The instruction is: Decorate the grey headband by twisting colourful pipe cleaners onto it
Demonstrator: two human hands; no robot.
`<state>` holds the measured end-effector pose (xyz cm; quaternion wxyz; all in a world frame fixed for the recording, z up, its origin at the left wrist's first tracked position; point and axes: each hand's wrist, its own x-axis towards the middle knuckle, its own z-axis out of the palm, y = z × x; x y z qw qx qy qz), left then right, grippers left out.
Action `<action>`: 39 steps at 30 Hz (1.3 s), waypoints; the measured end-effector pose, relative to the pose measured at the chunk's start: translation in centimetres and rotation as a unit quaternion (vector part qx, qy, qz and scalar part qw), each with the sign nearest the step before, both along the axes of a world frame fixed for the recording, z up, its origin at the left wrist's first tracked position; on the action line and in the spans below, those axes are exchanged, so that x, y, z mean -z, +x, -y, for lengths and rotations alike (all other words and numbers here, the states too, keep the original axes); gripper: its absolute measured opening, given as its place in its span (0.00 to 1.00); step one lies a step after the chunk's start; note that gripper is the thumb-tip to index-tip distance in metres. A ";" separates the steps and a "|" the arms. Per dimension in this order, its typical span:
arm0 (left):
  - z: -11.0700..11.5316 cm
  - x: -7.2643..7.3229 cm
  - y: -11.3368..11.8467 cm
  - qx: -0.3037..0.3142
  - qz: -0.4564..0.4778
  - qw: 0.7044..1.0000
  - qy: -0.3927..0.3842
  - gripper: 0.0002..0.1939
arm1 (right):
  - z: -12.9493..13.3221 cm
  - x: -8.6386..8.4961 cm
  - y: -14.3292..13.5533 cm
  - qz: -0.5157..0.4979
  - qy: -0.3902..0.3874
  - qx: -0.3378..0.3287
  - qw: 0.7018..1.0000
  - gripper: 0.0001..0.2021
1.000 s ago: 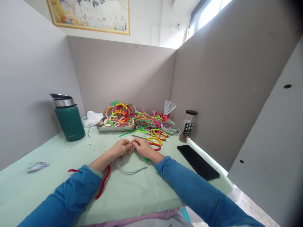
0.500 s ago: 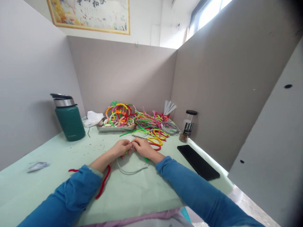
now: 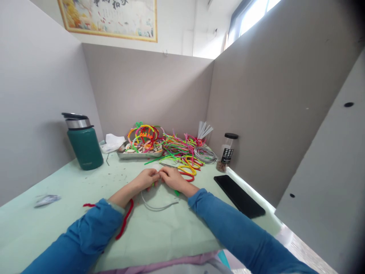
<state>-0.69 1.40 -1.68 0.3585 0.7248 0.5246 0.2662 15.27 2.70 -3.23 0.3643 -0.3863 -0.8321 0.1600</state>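
My left hand (image 3: 147, 179) and my right hand (image 3: 172, 178) meet fingertip to fingertip above the middle of the table, both closed in a pinch. A bit of green pipe cleaner (image 3: 153, 184) shows below the left fingers, and another green end (image 3: 177, 193) sticks out under the right hand. Most of what lies between the fingers is hidden. From below my left hand a grey wire (image 3: 159, 209) curves over the tabletop to the right. A red pipe cleaner (image 3: 125, 220) rests beside my left wrist, partly under the sleeve.
Scissors (image 3: 186, 169) with yellow and red handles lie just beyond my right hand. Behind are a metal tray (image 3: 139, 155), a pile of coloured pipe cleaners (image 3: 179, 146) and coiled grey wire (image 3: 205, 155). A green bottle (image 3: 85, 148) stands left; a jar (image 3: 227, 152) and black phone (image 3: 239, 196) are right.
Both hands keep the same closed pose at the same spot. The whole view has shifted very slightly.
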 end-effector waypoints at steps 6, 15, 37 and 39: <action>0.0 0.0 0.0 0.002 0.000 1.000 -0.001 0.13 | 0.2 -0.3 -0.1 0.001 -0.011 0.001 1.000 0.10; -0.1 0.3 -0.1 0.009 0.004 1.000 0.011 0.12 | 0.4 -0.5 -0.1 -0.002 -0.020 -0.004 1.000 0.10; -0.3 0.4 -0.1 0.008 0.071 0.997 -0.027 0.15 | 0.3 -0.3 0.0 -0.009 -0.014 -0.006 1.000 0.10; -0.3 0.4 -0.1 0.010 0.088 0.996 -0.032 0.17 | 0.3 -0.3 -0.1 -0.013 -0.012 -0.005 1.000 0.10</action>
